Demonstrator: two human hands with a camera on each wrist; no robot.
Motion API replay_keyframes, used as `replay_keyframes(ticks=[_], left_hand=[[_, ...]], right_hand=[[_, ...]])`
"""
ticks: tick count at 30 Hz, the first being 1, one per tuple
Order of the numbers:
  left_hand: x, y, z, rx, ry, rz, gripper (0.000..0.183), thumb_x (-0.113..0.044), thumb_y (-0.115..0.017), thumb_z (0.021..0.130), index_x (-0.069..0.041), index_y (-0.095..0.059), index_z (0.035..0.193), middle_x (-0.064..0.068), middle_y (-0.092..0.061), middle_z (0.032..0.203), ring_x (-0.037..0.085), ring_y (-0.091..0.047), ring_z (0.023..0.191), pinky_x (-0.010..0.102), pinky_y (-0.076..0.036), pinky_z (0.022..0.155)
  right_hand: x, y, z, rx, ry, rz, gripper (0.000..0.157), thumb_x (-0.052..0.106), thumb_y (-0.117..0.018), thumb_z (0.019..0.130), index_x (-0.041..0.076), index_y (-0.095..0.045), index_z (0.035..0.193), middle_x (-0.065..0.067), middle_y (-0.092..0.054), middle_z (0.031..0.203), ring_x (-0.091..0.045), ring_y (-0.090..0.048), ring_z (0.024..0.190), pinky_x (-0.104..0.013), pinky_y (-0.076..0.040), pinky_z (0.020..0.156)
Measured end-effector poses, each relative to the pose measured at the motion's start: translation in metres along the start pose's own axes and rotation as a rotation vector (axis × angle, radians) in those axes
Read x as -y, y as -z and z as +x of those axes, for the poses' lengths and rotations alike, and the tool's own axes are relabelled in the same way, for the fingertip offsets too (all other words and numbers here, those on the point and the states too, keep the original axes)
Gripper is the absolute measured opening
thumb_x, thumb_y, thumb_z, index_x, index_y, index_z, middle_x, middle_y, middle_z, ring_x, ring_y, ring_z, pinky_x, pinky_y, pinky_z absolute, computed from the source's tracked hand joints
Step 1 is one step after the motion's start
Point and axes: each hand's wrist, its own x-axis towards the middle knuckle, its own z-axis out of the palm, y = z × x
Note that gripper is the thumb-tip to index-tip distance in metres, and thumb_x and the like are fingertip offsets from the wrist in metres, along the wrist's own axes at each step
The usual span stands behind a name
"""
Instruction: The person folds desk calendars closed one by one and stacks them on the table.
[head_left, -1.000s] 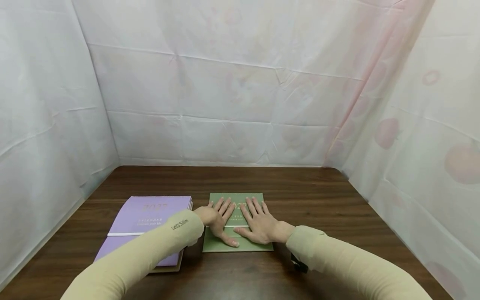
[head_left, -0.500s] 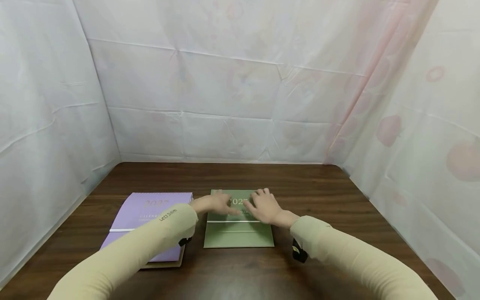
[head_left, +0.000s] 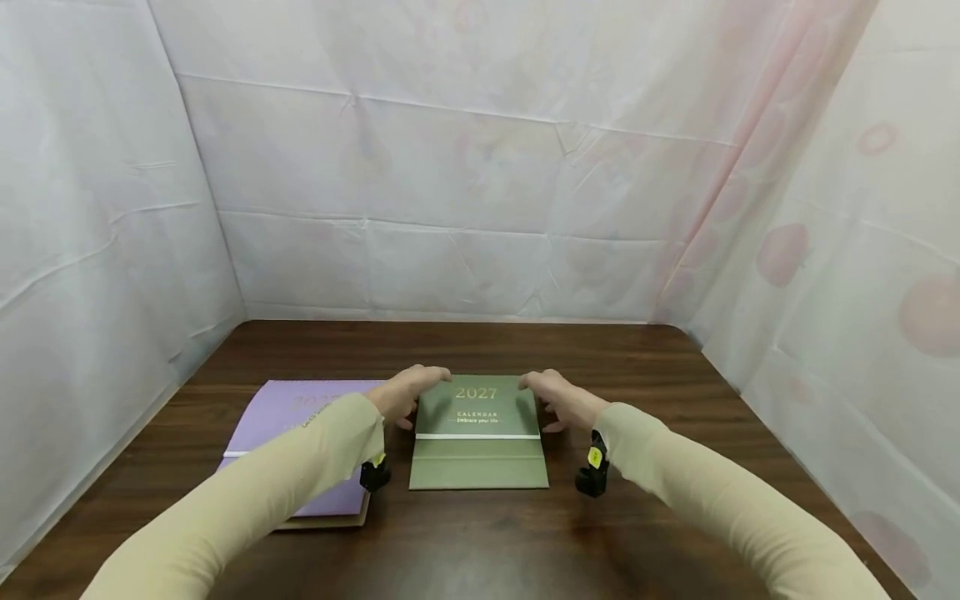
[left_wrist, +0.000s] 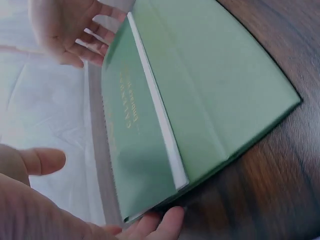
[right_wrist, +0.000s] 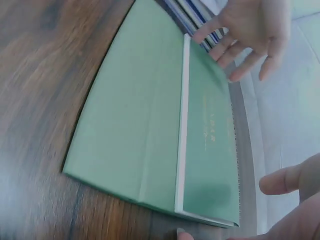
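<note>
A green desk calendar [head_left: 477, 462] lies flat on the table, gold "2027" lettering on its cover and a white band across it. At its left side edge is my left hand [head_left: 408, 393], thumb held above the cover and apart from it. In the left wrist view that hand's fingertips [left_wrist: 171, 222] are right by the calendar's side; whether they touch it I cannot tell. My right hand [head_left: 564, 400] is at the opposite side edge, its fingers spread and thumb raised clear of the cover. Neither hand grips the calendar.
A purple calendar [head_left: 337, 500] with a similar white band lies to the left, partly hidden under my left sleeve. Both calendars are on a dark wood table [head_left: 637, 358]. White printed sheeting [head_left: 450, 167] hangs around the back and sides. A black wrist camera [head_left: 592, 475] hangs below my right wrist.
Both hands have lifted off the cover, where they lay flat, and moved apart to the two side edges of the green calendar. Its cover lettering is now uncovered.
</note>
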Motion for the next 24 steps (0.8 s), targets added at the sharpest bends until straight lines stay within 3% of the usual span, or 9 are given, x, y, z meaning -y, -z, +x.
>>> replay_keyframes(ticks=[5, 11, 12, 13, 15, 18, 19, 20, 24], left_hand=[[0.004, -0.002, 0.004, -0.005, 0.044, -0.047, 0.078, -0.042, -0.049, 0.093, -0.012, -0.013, 0.154, 0.020, -0.014, 0.158, 0.045, -0.028, 0.140, 0.063, -0.041, 0.095], [0.009, 0.003, 0.010, -0.011, 0.056, -0.056, 0.071, -0.043, -0.046, 0.094, -0.014, -0.020, 0.154, 0.016, -0.014, 0.160, 0.043, -0.029, 0.140, 0.060, -0.043, 0.093], [0.009, 0.004, 0.010, -0.015, 0.061, -0.058, 0.070, -0.044, -0.046, 0.094, -0.015, -0.022, 0.153, 0.016, -0.016, 0.160, 0.041, -0.035, 0.137, 0.058, -0.045, 0.093], [0.008, 0.004, 0.011, -0.022, 0.069, -0.061, 0.070, -0.044, -0.047, 0.093, -0.015, -0.024, 0.153, 0.016, -0.019, 0.158, 0.035, -0.048, 0.123, 0.056, -0.046, 0.091], [0.007, 0.004, 0.013, -0.036, 0.081, -0.064, 0.070, -0.046, -0.047, 0.093, -0.015, -0.025, 0.152, 0.017, -0.024, 0.155, 0.028, -0.049, 0.107, 0.052, -0.047, 0.086], [0.006, 0.002, 0.015, -0.055, 0.098, -0.077, 0.071, -0.047, -0.047, 0.092, -0.013, -0.025, 0.151, 0.019, -0.032, 0.147, 0.026, -0.047, 0.097, 0.049, -0.047, 0.083], [0.006, 0.001, 0.016, -0.059, 0.100, -0.081, 0.071, -0.047, -0.047, 0.092, -0.012, -0.025, 0.151, 0.020, -0.032, 0.146, 0.028, -0.047, 0.101, 0.050, -0.047, 0.083], [0.006, 0.000, 0.016, -0.058, 0.100, -0.090, 0.072, -0.046, -0.047, 0.092, -0.012, -0.024, 0.151, 0.020, -0.031, 0.146, 0.033, -0.045, 0.114, 0.051, -0.046, 0.085], [0.007, 0.002, 0.016, -0.052, 0.080, -0.092, 0.072, -0.043, -0.047, 0.093, -0.010, -0.023, 0.152, 0.023, -0.027, 0.151, 0.041, -0.037, 0.133, 0.057, -0.044, 0.096]], right_hand=[[-0.001, -0.003, -0.001, -0.005, -0.094, 0.068, 0.076, 0.034, -0.059, 0.087, 0.005, -0.023, 0.147, -0.028, -0.034, 0.141, -0.045, -0.037, 0.124, -0.057, -0.050, 0.085], [0.003, -0.004, 0.001, -0.021, -0.109, 0.071, 0.057, 0.033, -0.061, 0.086, 0.004, -0.039, 0.130, -0.023, -0.041, 0.126, -0.036, -0.043, 0.106, -0.053, -0.051, 0.082], [0.003, -0.003, 0.001, -0.017, -0.105, 0.062, 0.052, 0.033, -0.061, 0.086, 0.005, -0.040, 0.125, -0.022, -0.042, 0.121, -0.035, -0.044, 0.103, -0.051, -0.051, 0.080], [0.004, -0.002, 0.001, -0.010, -0.103, 0.052, 0.045, 0.033, -0.060, 0.086, 0.006, -0.042, 0.117, -0.019, -0.043, 0.114, -0.032, -0.044, 0.097, -0.048, -0.051, 0.078], [0.004, -0.001, 0.002, 0.002, -0.096, 0.022, 0.029, 0.033, -0.059, 0.087, 0.009, -0.044, 0.094, -0.013, -0.042, 0.094, -0.026, -0.041, 0.081, -0.040, -0.047, 0.070], [0.003, 0.000, 0.002, 0.020, -0.077, -0.018, 0.035, 0.033, -0.056, 0.089, 0.016, -0.030, 0.072, -0.005, -0.029, 0.075, -0.021, -0.030, 0.066, -0.035, -0.037, 0.062], [0.002, 0.000, 0.002, 0.025, -0.072, -0.024, 0.038, 0.032, -0.055, 0.088, 0.017, -0.026, 0.070, -0.003, -0.025, 0.072, -0.020, -0.027, 0.065, -0.035, -0.035, 0.061], [0.001, 0.000, 0.002, 0.027, -0.067, -0.028, 0.039, 0.032, -0.055, 0.089, 0.017, -0.025, 0.069, -0.003, -0.023, 0.071, -0.020, -0.026, 0.064, -0.035, -0.034, 0.060], [-0.001, -0.001, 0.003, 0.041, -0.055, 0.001, 0.034, 0.030, -0.055, 0.088, 0.017, -0.027, 0.073, -0.002, -0.023, 0.070, -0.020, -0.028, 0.065, -0.036, -0.037, 0.061]])
